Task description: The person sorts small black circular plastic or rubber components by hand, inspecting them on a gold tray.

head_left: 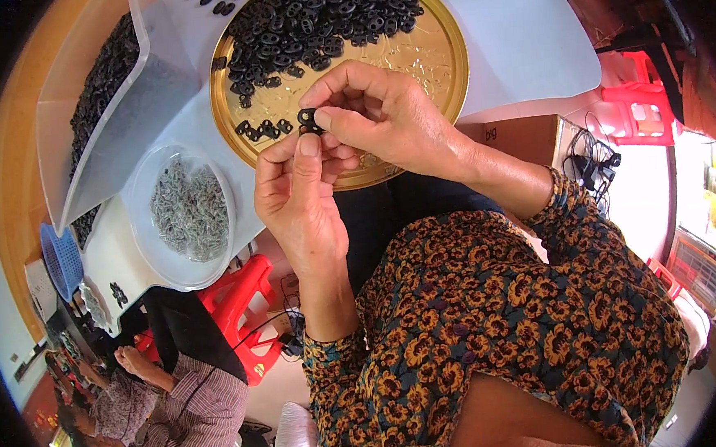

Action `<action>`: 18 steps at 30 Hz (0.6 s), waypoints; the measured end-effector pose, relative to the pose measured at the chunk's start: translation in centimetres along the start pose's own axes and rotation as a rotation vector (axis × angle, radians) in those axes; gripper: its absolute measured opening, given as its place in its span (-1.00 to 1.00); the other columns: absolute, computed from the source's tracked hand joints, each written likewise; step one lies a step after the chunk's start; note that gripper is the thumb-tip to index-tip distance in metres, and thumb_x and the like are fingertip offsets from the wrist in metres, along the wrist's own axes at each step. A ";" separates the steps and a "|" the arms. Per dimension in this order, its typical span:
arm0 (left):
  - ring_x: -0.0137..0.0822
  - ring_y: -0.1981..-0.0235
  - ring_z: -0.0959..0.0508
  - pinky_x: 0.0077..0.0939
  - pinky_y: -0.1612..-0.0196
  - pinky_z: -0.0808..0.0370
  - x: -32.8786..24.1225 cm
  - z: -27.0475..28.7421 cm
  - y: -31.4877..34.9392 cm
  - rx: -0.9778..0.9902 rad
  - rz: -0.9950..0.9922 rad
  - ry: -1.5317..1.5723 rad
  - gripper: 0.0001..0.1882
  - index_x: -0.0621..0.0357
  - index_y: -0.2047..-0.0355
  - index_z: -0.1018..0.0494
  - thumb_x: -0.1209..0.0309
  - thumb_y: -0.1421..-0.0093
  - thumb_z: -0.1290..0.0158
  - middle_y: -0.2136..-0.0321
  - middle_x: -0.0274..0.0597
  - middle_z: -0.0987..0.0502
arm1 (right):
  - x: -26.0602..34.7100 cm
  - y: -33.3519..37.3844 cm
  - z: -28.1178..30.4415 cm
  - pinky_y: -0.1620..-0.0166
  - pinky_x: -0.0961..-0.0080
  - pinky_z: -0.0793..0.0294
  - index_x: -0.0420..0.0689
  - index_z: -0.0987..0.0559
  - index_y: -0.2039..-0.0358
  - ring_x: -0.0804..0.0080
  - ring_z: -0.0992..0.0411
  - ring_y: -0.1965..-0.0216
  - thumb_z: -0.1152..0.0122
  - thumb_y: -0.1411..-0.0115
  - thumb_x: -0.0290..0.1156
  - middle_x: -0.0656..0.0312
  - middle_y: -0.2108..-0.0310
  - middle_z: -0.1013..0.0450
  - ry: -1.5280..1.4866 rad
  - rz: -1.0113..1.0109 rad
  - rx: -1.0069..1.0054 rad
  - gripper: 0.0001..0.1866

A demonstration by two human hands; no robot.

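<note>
Over the near part of a round gold tray [460, 49], my two hands meet at a small black plastic piece with holes [307, 117]. The thumb and fingers of my right hand [393, 119] pinch its upper part. From below, my left hand [307, 198] grips its lower end between thumb and fingers, which cover part of it. Whether it is one piece or two joined cannot be made out. A heap of similar black pieces [313, 21] fills the tray's far side. Just left of my fingers, several black pieces [262, 131] lie in a short row.
Left of the tray stands a clear round tub [138, 188] of small silvery metal parts. Behind it leans a large clear bin [134, 114] of black pieces. A blue basket [62, 260], a red stool [246, 304] and another person [193, 414] are at left; a cardboard box [525, 141] is at right.
</note>
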State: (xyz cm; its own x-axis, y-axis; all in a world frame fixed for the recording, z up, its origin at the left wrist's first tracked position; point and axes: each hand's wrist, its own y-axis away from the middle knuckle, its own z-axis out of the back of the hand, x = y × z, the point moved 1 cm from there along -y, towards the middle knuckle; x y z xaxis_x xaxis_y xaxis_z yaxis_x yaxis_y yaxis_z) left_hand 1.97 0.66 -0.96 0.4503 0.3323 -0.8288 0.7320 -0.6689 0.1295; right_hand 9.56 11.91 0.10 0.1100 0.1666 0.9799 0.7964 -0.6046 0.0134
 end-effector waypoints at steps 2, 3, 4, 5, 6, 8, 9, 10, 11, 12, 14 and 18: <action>-0.27 0.47 -0.59 -0.42 0.38 -0.60 -0.2 0.0 0.1 0.005 0.001 -0.006 -0.86 0.31 0.24 -0.40 0.51 -0.24 -0.07 0.39 -0.02 -0.57 | 0.2 -0.1 0.2 0.41 0.70 -0.48 -0.32 -0.46 0.19 0.68 -0.42 0.48 -0.13 -0.22 -0.50 0.27 0.43 -0.47 -0.074 -0.053 0.035 -0.81; -0.27 0.46 -0.59 -0.41 0.36 -0.60 -0.3 0.0 0.2 0.028 -0.008 0.001 -0.86 0.31 0.24 -0.40 0.52 -0.23 -0.08 0.39 -0.01 -0.57 | 0.2 -0.1 0.2 0.41 0.70 -0.48 -0.32 -0.46 0.19 0.68 -0.42 0.48 -0.13 -0.22 -0.50 0.27 0.43 -0.47 -0.073 -0.053 0.035 -0.81; -0.26 0.45 -0.59 -0.40 0.35 -0.60 -0.4 0.0 0.3 0.050 -0.016 0.008 -0.86 0.31 0.23 -0.40 0.53 -0.22 -0.08 0.39 0.00 -0.57 | 0.1 -0.1 0.3 0.41 0.69 -0.48 -0.31 -0.46 0.19 0.68 -0.42 0.47 -0.13 -0.23 -0.48 0.27 0.42 -0.47 -0.093 -0.060 0.060 -0.81; -0.26 0.45 -0.59 -0.40 0.35 -0.60 -0.6 -0.1 0.5 0.051 -0.016 0.008 -0.86 0.31 0.23 -0.40 0.53 -0.22 -0.08 0.39 0.00 -0.57 | 0.1 -0.1 0.3 0.41 0.69 -0.48 -0.31 -0.47 0.19 0.68 -0.42 0.47 -0.13 -0.23 -0.47 0.28 0.42 -0.47 -0.114 -0.066 0.085 -0.81; -0.28 0.45 -0.58 -0.42 0.35 -0.59 -0.7 -0.1 0.6 0.052 -0.032 -0.016 -0.85 0.31 0.22 -0.39 0.54 -0.22 -0.08 0.39 -0.02 -0.57 | 0.2 -0.1 0.3 0.41 0.69 -0.48 -0.31 -0.47 0.19 0.68 -0.42 0.47 -0.13 -0.23 -0.47 0.28 0.42 -0.47 -0.113 -0.066 0.084 -0.81; -0.30 0.44 -0.57 -0.43 0.34 -0.57 -0.5 0.2 0.7 0.053 -0.046 -0.040 -0.84 0.31 0.22 -0.39 0.55 -0.21 -0.08 0.39 -0.04 -0.57 | 0.6 0.1 0.2 0.43 0.69 -0.46 -0.31 -0.47 0.18 0.68 -0.41 0.48 -0.14 -0.23 -0.46 0.29 0.44 -0.47 -0.065 -0.085 0.068 -0.80; -0.34 0.43 -0.56 -0.46 0.34 -0.56 -0.3 0.8 0.6 0.067 -0.071 -0.057 -0.84 0.31 0.21 -0.39 0.55 -0.21 -0.08 0.37 -0.07 -0.56 | 0.6 0.1 0.1 0.43 0.69 -0.46 -0.31 -0.47 0.18 0.68 -0.41 0.48 -0.14 -0.23 -0.46 0.29 0.44 -0.47 -0.067 -0.085 0.071 -0.80; -0.37 0.42 -0.54 -0.50 0.34 -0.54 -0.1 1.4 0.6 0.079 -0.095 -0.073 -0.84 0.31 0.20 -0.39 0.56 -0.21 -0.08 0.35 -0.11 -0.55 | 0.6 0.1 0.1 0.43 0.69 -0.45 -0.30 -0.48 0.18 0.68 -0.41 0.48 -0.14 -0.23 -0.46 0.29 0.44 -0.47 -0.084 -0.101 0.098 -0.80; -0.37 0.42 -0.54 -0.50 0.34 -0.54 0.1 1.7 0.6 0.076 -0.096 -0.076 -0.84 0.31 0.20 -0.39 0.56 -0.21 -0.08 0.35 -0.11 -0.55 | 0.6 0.2 0.0 0.44 0.69 -0.44 -0.29 -0.48 0.18 0.68 -0.40 0.49 -0.14 -0.23 -0.45 0.29 0.44 -0.47 -0.101 -0.117 0.125 -0.80; -0.40 0.40 -0.53 -0.53 0.34 -0.53 0.5 1.9 0.5 0.062 -0.122 -0.082 -0.81 0.30 0.20 -0.39 0.54 -0.20 -0.10 0.33 -0.15 -0.55 | 0.5 0.2 0.0 0.44 0.69 -0.44 -0.29 -0.48 0.18 0.68 -0.40 0.49 -0.14 -0.23 -0.45 0.29 0.44 -0.47 -0.101 -0.118 0.124 -0.80; -0.43 0.39 -0.51 -0.56 0.34 -0.51 0.8 2.3 0.4 0.045 -0.145 -0.090 -0.79 0.30 0.19 -0.39 0.52 -0.18 -0.13 0.30 -0.18 -0.54 | 0.3 0.2 -0.1 0.45 0.68 -0.43 -0.28 -0.48 0.17 0.67 -0.41 0.49 -0.14 -0.23 -0.46 0.28 0.44 -0.47 -0.104 -0.144 0.137 -0.80; -0.40 0.34 -0.49 -0.52 0.26 -0.43 0.8 2.0 0.4 0.133 -0.193 -0.135 -0.59 0.31 0.06 -0.39 0.28 -0.20 -0.15 0.25 -0.19 -0.52 | 0.4 0.4 -0.2 0.44 0.67 -0.44 -0.27 -0.46 0.13 0.65 -0.42 0.49 -0.15 -0.22 -0.46 0.26 0.42 -0.47 -0.188 -0.140 0.162 -0.76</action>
State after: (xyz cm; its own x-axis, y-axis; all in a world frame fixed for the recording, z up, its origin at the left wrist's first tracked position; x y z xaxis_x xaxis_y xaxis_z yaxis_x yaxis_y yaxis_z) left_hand 1.60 -0.71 -2.70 0.2297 0.3763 -0.8976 0.7199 -0.6863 -0.1035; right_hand 9.80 11.61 0.54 0.0882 0.3905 0.9164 0.8948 -0.4353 0.0993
